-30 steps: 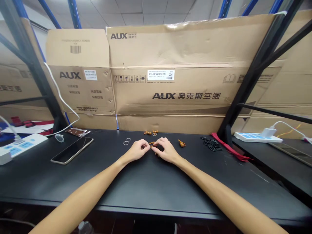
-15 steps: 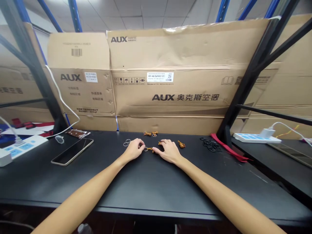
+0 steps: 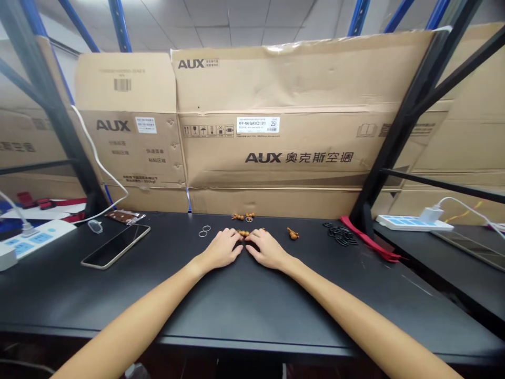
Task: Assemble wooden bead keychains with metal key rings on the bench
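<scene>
My left hand (image 3: 224,247) and my right hand (image 3: 265,247) meet near the middle of the black table, with fingers curled inward. Between their fingertips shows a small brown beaded charm (image 3: 244,233); the rest of it is hidden by my fingers. Both hands look closed on this charm. Two metal split rings (image 3: 204,231) lie left of my left hand. Beyond the hands, close to the cardboard, are two brown charms (image 3: 238,216), one with a ring beside it. Another brown charm (image 3: 292,233) rests to the right of my right hand.
Black plastic pieces (image 3: 341,235) lie heaped at the right, beside a red strap (image 3: 371,242) and a rack post. At the left are a phone (image 3: 116,247) and a power strip (image 3: 39,238). Cardboard (image 3: 268,200) walls off the back.
My left hand has moved right and my right hand slightly left, so they now nearly touch. The charm between them has shifted a little away from me.
</scene>
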`<action>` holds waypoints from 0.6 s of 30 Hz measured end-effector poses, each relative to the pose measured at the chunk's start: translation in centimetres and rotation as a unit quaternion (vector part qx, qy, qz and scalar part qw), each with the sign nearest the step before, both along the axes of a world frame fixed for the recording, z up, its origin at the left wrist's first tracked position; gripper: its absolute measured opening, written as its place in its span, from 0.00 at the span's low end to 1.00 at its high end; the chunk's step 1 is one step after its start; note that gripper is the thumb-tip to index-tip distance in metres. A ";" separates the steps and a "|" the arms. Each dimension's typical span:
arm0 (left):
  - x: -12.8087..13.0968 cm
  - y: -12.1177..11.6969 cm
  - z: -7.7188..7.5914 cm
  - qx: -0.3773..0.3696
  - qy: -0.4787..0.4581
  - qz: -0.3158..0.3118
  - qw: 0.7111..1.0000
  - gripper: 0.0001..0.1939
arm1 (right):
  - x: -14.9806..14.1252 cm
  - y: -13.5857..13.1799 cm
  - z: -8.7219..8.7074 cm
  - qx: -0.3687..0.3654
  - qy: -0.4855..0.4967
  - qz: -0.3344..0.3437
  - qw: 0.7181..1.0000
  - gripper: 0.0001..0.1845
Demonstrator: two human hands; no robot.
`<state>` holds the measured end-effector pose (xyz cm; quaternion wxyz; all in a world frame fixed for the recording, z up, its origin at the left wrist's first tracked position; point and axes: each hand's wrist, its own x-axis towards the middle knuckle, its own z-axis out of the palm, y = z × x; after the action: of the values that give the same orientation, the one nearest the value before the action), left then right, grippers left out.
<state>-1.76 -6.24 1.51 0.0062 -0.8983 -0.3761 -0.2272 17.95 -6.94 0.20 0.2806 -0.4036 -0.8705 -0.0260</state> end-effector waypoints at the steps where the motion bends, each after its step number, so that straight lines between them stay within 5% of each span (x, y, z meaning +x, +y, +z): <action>1: -0.2 0.3 -0.1 -0.007 0.009 0.011 1.000 0.14 | 0.1 0.2 -0.1 -0.004 -0.002 -0.009 1.000 0.15; 7: -1.1 1.6 -1.0 -0.059 0.009 0.013 0.998 0.20 | 0.5 0.6 -0.6 -0.066 -0.011 -0.007 0.998 0.24; 18: -1.1 1.5 -1.1 -0.049 -0.016 0.001 0.999 0.18 | 0.5 0.7 -0.8 -0.082 0.000 -0.012 0.997 0.26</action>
<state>-2.84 -4.72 0.44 -0.0437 -0.8932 -0.3881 -0.2229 18.49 -6.21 -0.63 0.2462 -0.4353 -0.8650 0.0417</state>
